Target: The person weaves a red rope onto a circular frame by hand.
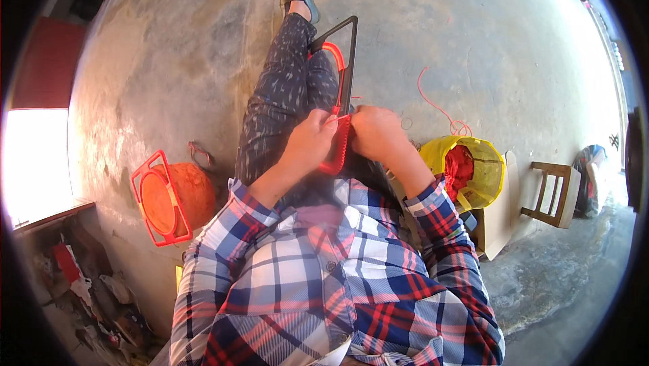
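A black metal frame (351, 55) stretches out over my lap, its far end a bare rectangle. A red curved strip (336, 51) runs along inside it, and the near end is wrapped in ridged red cord (347, 137). My left hand (315, 139) is closed at the left of the wrapped part, thumb and finger pinching the cord. At its right, my right hand (378, 133) is closed too, its fingertips pressed against the cord by the frame's edge. The hands are close together but apart. My fingers cover part of the cord between them.
To my left, a red wrapped frame (159, 198) leans on an orange-red round container (196, 189). At my right stands a yellow bucket (488, 171) with red cord (458, 166) inside; one strand trails over the floor. Beyond are cardboard (500, 221) and a wooden stool (556, 194).
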Available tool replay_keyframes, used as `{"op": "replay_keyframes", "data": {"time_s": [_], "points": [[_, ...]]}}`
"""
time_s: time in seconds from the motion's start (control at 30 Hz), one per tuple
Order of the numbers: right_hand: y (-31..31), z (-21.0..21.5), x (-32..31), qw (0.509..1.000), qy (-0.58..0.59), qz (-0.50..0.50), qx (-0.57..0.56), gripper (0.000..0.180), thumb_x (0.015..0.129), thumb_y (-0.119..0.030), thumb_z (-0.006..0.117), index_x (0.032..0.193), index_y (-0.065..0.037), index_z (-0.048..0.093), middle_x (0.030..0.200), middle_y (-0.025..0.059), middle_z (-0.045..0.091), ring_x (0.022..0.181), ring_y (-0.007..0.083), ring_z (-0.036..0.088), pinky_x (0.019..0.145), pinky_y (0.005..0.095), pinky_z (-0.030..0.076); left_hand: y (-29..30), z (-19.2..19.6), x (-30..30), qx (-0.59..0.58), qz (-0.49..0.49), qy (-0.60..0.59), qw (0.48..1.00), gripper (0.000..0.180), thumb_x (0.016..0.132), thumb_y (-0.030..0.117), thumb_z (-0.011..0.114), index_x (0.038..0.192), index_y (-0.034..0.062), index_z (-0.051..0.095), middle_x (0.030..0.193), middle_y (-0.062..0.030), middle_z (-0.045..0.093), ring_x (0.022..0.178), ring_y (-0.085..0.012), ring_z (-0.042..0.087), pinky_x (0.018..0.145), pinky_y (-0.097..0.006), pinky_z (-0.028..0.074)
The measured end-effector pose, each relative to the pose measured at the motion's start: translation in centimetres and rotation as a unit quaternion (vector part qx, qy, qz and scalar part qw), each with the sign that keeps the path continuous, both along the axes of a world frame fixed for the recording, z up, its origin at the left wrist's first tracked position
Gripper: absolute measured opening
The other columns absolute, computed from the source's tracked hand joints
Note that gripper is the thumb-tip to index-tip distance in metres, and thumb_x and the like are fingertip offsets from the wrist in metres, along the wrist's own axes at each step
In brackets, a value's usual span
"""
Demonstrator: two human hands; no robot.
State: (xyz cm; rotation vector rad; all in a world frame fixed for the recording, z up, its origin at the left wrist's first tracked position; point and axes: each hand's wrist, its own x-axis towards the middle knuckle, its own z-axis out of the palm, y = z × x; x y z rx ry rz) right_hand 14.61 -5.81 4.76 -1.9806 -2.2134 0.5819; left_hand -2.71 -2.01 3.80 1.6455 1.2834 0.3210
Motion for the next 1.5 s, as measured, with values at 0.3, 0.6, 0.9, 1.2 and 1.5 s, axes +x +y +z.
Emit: {"op": "replay_keyframes", "data": {"time_s": [0.3,0.6,0.9,1.2,1.5], "points": [[-1.2,1.2,-0.2,0.824,0.521,-0.209,0.073,0.037,0.076,-0.021,0.074,0.106,-0.001,0.065,0.106,0.0151,0.065,0.09,0.0359,0.063,0.081,0.0402,0.051,2.3,2.6,-0.1,0.056,0.13,-0.165,0.976,0.007,0.094,0.007,0.054,0.095,0.0015,0.059,0.079,0.0005,0.06,0.073,-0.006,0.056,0.067,-0.022,0.046],[-2.0,3.8,2.6,0.641,0.724,-0.225,0.118,0.04,0.086,-0.026,0.068,0.118,-0.003,0.061,0.126,0.0129,0.057,0.121,0.0269,0.05,0.102,0.04,0.039,3.3,5.9,0.9,-0.294,0.139,-0.385,0.864,0.021,0.093,0.027,0.058,0.083,0.009,0.054,0.074,0.0035,0.05,0.055,-0.0043,0.039,0.043,-0.02,0.024],[-6.3,0.6,17.9,0.445,0.851,-0.195,0.199,0.024,0.096,-0.028,0.054,0.103,-0.006,0.055,0.067,-0.0008,0.044,0.065,0.0105,0.045,0.056,0.0268,0.035,3.4,0.5,2.2,-0.134,0.095,-0.242,0.956,0.023,0.087,0.019,0.061,0.104,0.0036,0.056,0.098,-0.0013,0.053,0.083,-0.0084,0.05,0.075,-0.023,0.04],[-1.8,-1.8,1.3,0.633,0.708,-0.307,-0.062,0.017,0.084,-0.008,0.067,0.1,-0.006,0.062,0.08,-0.0052,0.059,0.068,0.0045,0.053,0.062,0.0225,0.042,3.2,0.2,2.4,-0.265,0.15,-0.307,0.902,0.041,0.08,0.011,0.05,0.119,-0.0011,0.049,0.11,-0.0093,0.053,0.097,-0.0161,0.053,0.088,-0.027,0.043],[-5.9,-1.1,5.8,0.65,0.704,-0.285,-0.021,0.008,0.083,-0.005,0.067,0.089,-0.005,0.063,0.072,-0.0003,0.06,0.058,0.0087,0.055,0.053,0.0241,0.043,3.6,-3.1,1.9,-0.367,0.13,-0.331,0.86,0.016,0.085,0.008,0.05,0.098,0.0029,0.058,0.084,-0.0042,0.059,0.075,-0.0134,0.058,0.073,-0.025,0.047]]}}
